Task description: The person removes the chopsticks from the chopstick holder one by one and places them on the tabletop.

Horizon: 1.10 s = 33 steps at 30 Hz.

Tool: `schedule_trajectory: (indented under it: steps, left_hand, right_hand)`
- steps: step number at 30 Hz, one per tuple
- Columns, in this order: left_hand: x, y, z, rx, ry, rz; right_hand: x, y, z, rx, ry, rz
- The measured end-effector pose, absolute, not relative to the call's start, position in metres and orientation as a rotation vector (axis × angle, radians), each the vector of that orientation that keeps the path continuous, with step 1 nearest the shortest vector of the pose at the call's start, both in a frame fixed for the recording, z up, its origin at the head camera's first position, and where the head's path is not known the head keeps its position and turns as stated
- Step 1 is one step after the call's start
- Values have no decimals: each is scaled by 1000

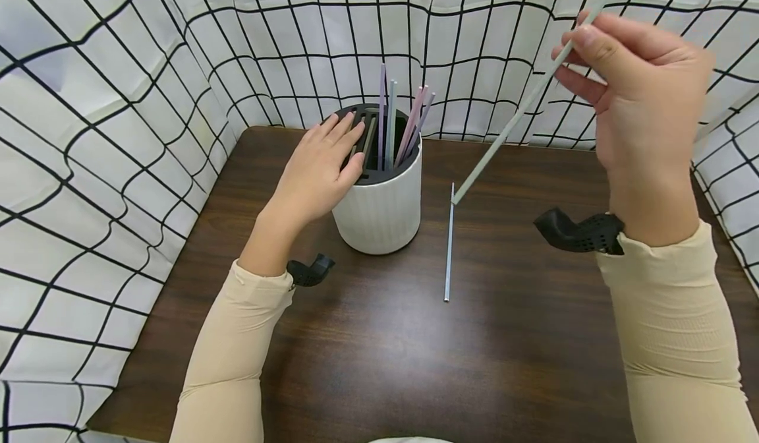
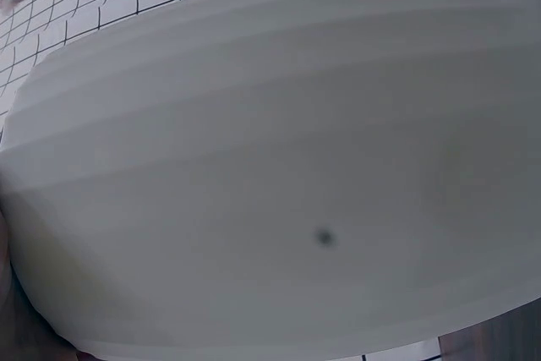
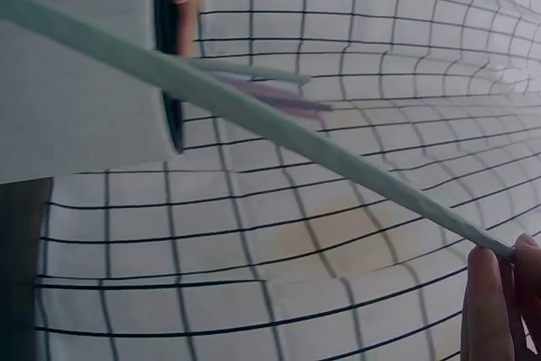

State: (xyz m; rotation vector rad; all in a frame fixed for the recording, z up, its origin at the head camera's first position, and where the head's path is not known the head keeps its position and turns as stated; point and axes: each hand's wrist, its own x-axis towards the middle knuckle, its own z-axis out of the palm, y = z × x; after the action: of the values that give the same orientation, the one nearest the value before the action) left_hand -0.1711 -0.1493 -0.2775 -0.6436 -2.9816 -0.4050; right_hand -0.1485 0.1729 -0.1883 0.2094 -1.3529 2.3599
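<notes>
Clock positions use the head view: centre on the white holder (image 1: 379,222), 12 o'clock toward the back wall.

Right hand (image 1: 643,84): located between 2 and 3 o'clock, raised above the table (image 1: 367,337). Thumb and fingers pinch the green straw (image 1: 522,111). The straw is tilted; its lower end points to 7 o'clock and its upper end runs toward 1 o'clock, out of the frame. The lower end overlaps the blue straw (image 1: 449,252) in the head view; contact between the two cannot be confirmed.

Left hand (image 1: 323,169): located at 9 o'clock, fingers extended, gripping nothing visible. The palm side faces down on the black insert (image 1: 379,178) at the holder's top. In the left wrist view, the holder's wall fills most of the frame.

Blue straw: lies on the table between 4 and 5 o'clock, apart from the holder, its length running roughly from 12 to 6.

Holder: stands upright on the table. Purple, pale blue-green and pink straws (image 1: 413,123) stand in the insert, just beside the left hand's fingers; the pink ones lean toward 1 o'clock.

Surroundings: white cloth (image 1: 489,33) with black grid lines rises behind the table. Each forearm carries a beige sleeve (image 1: 676,337).
</notes>
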Motion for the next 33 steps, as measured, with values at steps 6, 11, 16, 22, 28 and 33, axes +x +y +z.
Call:
schedule_trajectory:
  steps: [6, 11, 16, 22, 28, 33]
  left_hand:
    - [-173, -150, -273, -640, -2968, -412]
    - [-172, -151, -274, -643, -2970, -415]
    - [-171, -151, -276, -645, -2962, -421]
    - [-168, -152, -279, -655, -2949, -416]
    - [-167, -153, -280, -665, -2944, -417]
    - [-166, -153, -280, -664, -2942, -420]
  right_hand:
    - [-171, 188, -236, -4, -1652, 2570]
    - [-178, 191, -285, -170, -1921, 2566]
    - [-181, 197, -326, -316, -2052, 2609]
    - [-178, 203, -354, -447, -2149, 2614]
    - [-179, 206, -366, -474, -2167, 2642]
    - [-182, 205, -374, -481, -2211, 2647]
